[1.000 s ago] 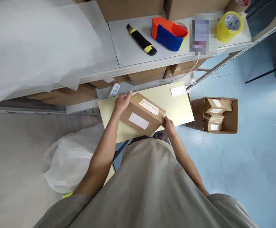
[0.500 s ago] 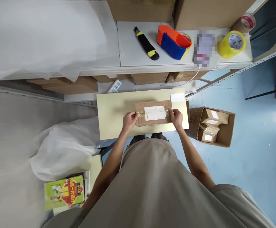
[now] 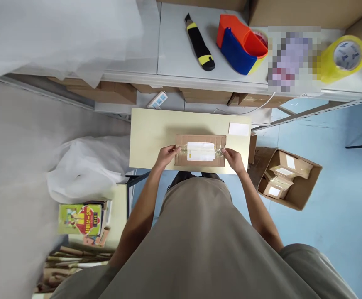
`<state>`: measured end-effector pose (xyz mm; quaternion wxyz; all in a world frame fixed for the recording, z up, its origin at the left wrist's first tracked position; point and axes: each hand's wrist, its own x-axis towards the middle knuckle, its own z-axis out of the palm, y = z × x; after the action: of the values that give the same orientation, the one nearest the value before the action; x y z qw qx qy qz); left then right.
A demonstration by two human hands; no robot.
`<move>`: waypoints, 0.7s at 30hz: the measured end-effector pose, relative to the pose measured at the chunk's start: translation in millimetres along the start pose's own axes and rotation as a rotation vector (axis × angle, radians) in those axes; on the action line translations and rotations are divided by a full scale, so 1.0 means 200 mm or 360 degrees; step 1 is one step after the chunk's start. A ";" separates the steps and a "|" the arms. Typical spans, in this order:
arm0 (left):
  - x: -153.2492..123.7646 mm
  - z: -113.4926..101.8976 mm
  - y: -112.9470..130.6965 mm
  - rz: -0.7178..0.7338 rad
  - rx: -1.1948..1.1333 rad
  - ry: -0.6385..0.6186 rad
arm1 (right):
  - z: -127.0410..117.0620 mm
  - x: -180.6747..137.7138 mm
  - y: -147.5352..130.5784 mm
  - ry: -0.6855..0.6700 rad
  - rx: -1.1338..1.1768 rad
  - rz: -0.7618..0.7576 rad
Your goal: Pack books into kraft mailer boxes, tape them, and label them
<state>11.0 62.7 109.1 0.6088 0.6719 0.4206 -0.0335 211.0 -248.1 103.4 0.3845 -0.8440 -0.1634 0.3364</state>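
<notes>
A small cardboard box with a white label and clear tape across its top lies between my hands over the cream-coloured table. At its left end, my left hand is closed, thumb and fingers gripping the edge where the tape runs over. My right hand pinches the opposite end in the same way, on the taped edge. A white slip of paper lies on the table beyond my right hand.
On the shelf ahead are a utility knife, an orange-and-blue tape dispenser and a yellow tape roll. An open carton of small boxes stands right. White plastic sheeting and a green printed package are at left.
The camera view has tilted and shifted, so the shelf items appear higher and larger. Both hands keep hold of the cardboard box, which now looks more level.
</notes>
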 end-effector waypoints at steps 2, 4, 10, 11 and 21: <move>-0.01 0.01 0.00 -0.0004 0.0087 0.0066 | -0.01 0.02 0.00 -0.0091 -0.0275 -0.0094; -0.01 0.03 0.01 0.0015 0.0193 0.0123 | -0.02 0.04 -0.01 -0.0138 -0.0463 -0.0175; -0.03 0.04 0.11 0.0132 0.0281 0.0275 | -0.06 0.11 -0.09 -0.0119 -0.0516 -0.0307; -0.03 0.03 0.12 0.0148 0.0278 0.0305 | -0.07 0.12 -0.10 -0.0100 -0.0469 -0.0332; 0.05 0.01 0.08 -0.0026 0.0086 0.0593 | 0.09 0.22 -0.04 -0.0080 0.0181 -0.0375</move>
<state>27.9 68.2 114.6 0.5019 0.6791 0.5303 0.0752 230.0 -210.1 82.7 0.4643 -0.7871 -0.2516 0.3186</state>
